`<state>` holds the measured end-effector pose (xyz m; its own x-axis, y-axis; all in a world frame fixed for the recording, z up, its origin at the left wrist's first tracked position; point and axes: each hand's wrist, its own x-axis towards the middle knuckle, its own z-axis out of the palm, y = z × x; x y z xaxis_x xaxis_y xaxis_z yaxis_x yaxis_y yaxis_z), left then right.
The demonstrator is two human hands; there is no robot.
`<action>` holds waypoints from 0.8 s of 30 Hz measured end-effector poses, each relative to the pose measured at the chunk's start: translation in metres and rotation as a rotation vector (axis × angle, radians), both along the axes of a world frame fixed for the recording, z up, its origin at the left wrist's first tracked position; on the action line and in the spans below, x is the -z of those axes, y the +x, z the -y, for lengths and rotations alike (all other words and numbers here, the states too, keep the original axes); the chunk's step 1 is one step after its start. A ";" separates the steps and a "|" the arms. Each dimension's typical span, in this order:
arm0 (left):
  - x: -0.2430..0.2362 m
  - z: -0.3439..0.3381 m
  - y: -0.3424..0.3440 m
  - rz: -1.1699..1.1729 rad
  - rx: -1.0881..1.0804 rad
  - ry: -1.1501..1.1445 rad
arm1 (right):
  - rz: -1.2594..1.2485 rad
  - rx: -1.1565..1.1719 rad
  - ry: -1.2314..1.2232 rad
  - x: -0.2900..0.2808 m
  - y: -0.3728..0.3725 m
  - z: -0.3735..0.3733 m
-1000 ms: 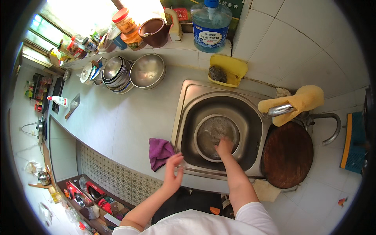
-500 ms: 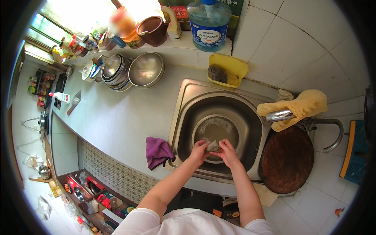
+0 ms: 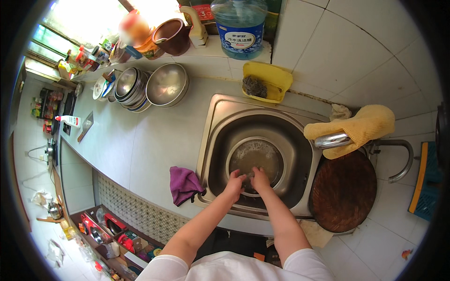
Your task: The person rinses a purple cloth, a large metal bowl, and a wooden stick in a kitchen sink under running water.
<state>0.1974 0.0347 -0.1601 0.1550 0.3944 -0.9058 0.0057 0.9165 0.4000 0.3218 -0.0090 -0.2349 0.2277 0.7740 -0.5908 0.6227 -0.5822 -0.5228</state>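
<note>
My left hand (image 3: 236, 185) and my right hand (image 3: 258, 180) are close together in a metal basin (image 3: 230, 164) of cloudy, sudsy water, which sits inside the steel sink (image 3: 213, 107). Both hands have curled fingers at the basin's near side, around something greyish that is too hidden to name. A purple cloth (image 3: 184, 185) lies left of the sink. A yellow tray with a dark scourer (image 3: 276, 79) stands behind it. A yellow cloth (image 3: 351, 126) is draped over the tap at the right, above a round wooden board (image 3: 342, 192).
Stacked steel bowls (image 3: 131, 89) and a large bowl (image 3: 166, 84) are on the counter at back left, near a white bottle (image 3: 70, 121). A large blue water jug (image 3: 236, 35), jars and a brown pot (image 3: 171, 35) line the ledge. Open shelves (image 3: 108, 234) show below.
My left hand came right and down into the basin to join my right. A grey lump that both held half a second ago now sits lower, mostly hidden between my fingers.
</note>
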 end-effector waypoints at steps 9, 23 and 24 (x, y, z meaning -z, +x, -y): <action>0.007 -0.023 -0.005 0.324 -0.303 -0.195 | -0.657 0.237 0.360 -0.085 -0.035 -0.005; -0.039 -0.020 0.005 0.269 -0.126 -0.037 | -0.259 0.843 0.593 -0.023 0.058 0.061; -0.039 -0.021 0.003 0.277 -0.079 -0.034 | -0.197 0.886 0.439 -0.013 0.064 0.071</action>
